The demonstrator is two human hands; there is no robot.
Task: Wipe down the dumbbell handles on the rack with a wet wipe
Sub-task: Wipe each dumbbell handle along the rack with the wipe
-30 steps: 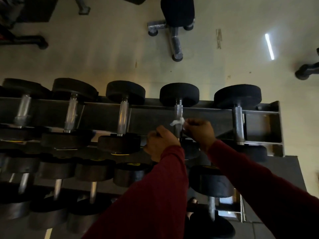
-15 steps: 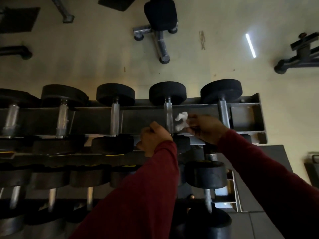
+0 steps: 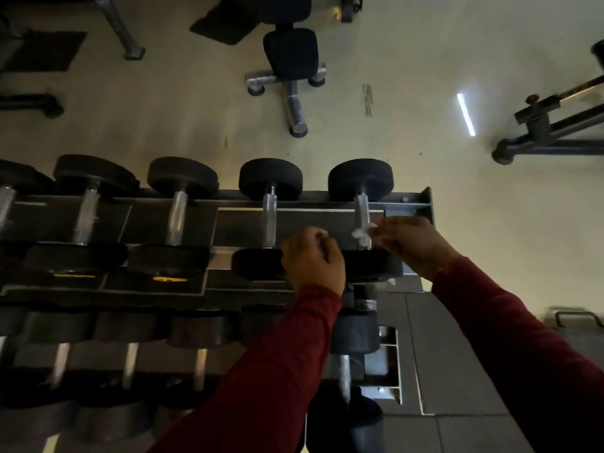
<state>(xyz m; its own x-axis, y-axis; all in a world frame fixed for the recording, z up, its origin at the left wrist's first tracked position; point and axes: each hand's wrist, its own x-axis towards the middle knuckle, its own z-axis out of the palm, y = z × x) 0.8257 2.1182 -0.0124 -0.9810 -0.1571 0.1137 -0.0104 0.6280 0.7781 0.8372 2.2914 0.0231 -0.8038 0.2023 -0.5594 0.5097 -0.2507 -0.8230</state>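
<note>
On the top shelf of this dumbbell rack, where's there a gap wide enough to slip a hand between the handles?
Widest bare shelf lies between the second handle from the right and the end handle. The right hand with the wipe crowds the end handle; the left hand hovers beside it.

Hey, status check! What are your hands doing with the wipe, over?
Right hand pinches wipe against end handle. Left hand curled by next dumbbell, grip unclear. Nothing blocking.

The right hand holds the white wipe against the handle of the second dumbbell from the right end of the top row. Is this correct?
Not quite. In the head view the right hand holds the wet wipe against the handle of the last dumbbell at the right end, not the second.
</note>
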